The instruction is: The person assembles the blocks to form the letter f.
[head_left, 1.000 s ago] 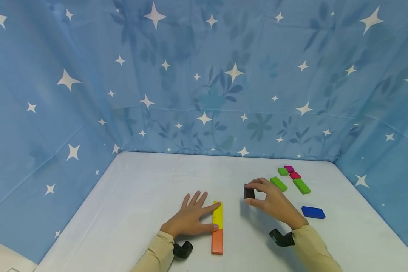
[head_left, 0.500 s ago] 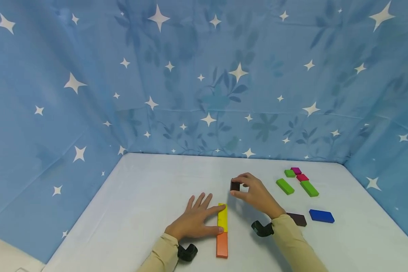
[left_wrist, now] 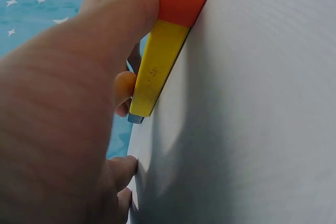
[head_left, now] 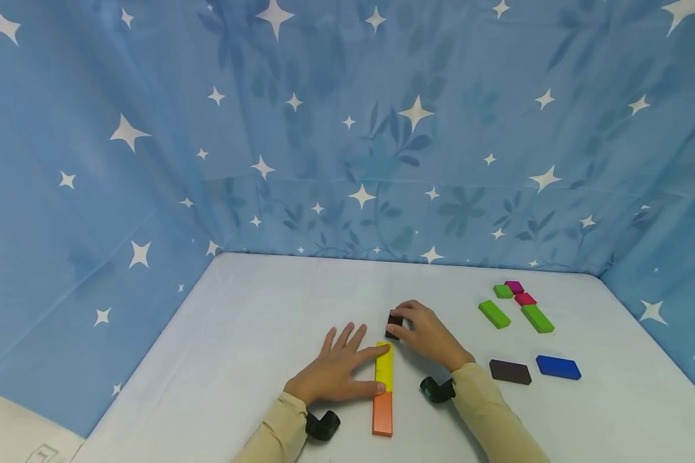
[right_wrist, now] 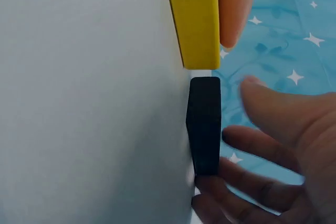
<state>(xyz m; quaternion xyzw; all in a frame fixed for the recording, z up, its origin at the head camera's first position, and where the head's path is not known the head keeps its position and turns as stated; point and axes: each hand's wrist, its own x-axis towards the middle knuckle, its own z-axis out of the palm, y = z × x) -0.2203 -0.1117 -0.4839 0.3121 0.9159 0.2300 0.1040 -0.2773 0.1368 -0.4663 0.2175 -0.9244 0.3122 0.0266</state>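
A yellow block (head_left: 384, 370) and an orange block (head_left: 382, 415) lie end to end on the white table. My left hand (head_left: 337, 378), fingers spread, rests thumb and index finger against the yellow block's side and ends. Just beyond the yellow block's far end is a small dark brown block (right_wrist: 205, 124), with a narrow gap between them in the right wrist view. Around it is my right hand (head_left: 431, 334): fingertips touch its far end, while the blurred thumb (right_wrist: 268, 106) stands off its surface. The left wrist view shows the left thumb (left_wrist: 142, 11) at the yellow-orange joint.
To the right lie a flat dark brown block (head_left: 510, 372) and a blue block (head_left: 558, 367). Farther back are several green and pink blocks, among them a long green block (head_left: 537, 318) and a magenta block (head_left: 514, 287). A blue starry curtain (head_left: 347, 128) encloses the table.
My right hand has carried the small dark brown block left and lowered it beyond the yellow block. The flat dark brown block came out from behind the right arm. My left hand keeps its place.
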